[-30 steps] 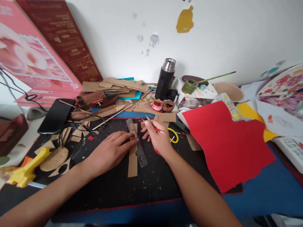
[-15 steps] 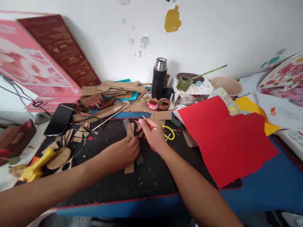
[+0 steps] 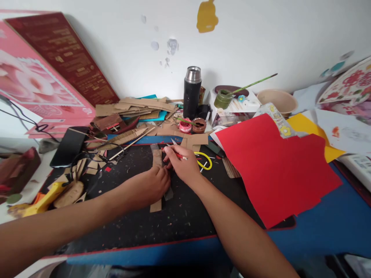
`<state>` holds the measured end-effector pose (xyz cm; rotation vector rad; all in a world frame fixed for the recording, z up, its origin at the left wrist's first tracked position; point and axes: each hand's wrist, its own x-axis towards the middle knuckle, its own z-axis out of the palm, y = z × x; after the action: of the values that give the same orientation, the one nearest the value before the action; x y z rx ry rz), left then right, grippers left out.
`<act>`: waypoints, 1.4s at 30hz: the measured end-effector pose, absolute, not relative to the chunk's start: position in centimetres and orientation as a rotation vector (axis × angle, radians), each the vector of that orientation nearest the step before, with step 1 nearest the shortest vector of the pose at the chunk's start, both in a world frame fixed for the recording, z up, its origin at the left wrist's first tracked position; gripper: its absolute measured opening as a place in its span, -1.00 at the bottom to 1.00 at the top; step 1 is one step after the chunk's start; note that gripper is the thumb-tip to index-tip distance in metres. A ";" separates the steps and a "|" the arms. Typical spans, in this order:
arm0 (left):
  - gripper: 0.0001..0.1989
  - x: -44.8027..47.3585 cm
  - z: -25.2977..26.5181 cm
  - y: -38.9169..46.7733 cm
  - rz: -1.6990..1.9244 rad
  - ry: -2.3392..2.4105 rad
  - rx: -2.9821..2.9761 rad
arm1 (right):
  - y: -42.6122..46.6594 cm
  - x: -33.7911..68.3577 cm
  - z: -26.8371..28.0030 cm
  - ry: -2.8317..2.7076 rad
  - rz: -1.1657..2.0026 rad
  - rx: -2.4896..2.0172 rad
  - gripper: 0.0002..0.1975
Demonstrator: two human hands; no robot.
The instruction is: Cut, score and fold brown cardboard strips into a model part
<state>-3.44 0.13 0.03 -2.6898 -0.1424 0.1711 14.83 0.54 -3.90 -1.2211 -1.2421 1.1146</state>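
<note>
My left hand [image 3: 158,180] presses down on a clear ruler [image 3: 169,194] with its fingers bunched together. Under the ruler lies a narrow cardboard strip [image 3: 155,206], roughly upright in the head view. In my right hand [image 3: 185,164] is a red pencil [image 3: 182,156], its point side near the strip's right edge and mostly hidden by the fingers. Scissors with a yellow handle [image 3: 209,164] lie just beyond and partly beneath my right hand.
A red sheet [image 3: 278,173] covers the mat's right side. Behind stand a black flask [image 3: 192,96], paint jars [image 3: 199,126] and a cardboard pile [image 3: 136,106]. To the left lie a phone [image 3: 68,146], cardboard scraps [image 3: 92,165] and a yellow glue gun [image 3: 43,199].
The view has shifted slightly, so most things sit a little further left. My right hand and the pencil have moved slightly along the strip; my left hand keeps its hold.
</note>
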 end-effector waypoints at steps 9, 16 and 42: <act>-0.71 -3.7 0.3 0.5 0.179 -0.116 -2.683 | 0.6 14.9 -4.0 -1.266 1.100 -1.242 -0.67; -0.63 -4.9 1.0 0.5 0.013 -0.202 -2.721 | 0.5 14.9 -4.0 -1.286 1.083 -1.228 -0.66; -0.52 -8.3 -1.9 -0.9 -0.293 -0.488 -2.867 | 0.1 15.0 -3.3 -1.492 0.981 -1.314 -0.69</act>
<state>-8.28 -0.92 -1.94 -2.8667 -0.4880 -0.2932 15.02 0.09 -3.25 -1.3138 -1.4925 0.9811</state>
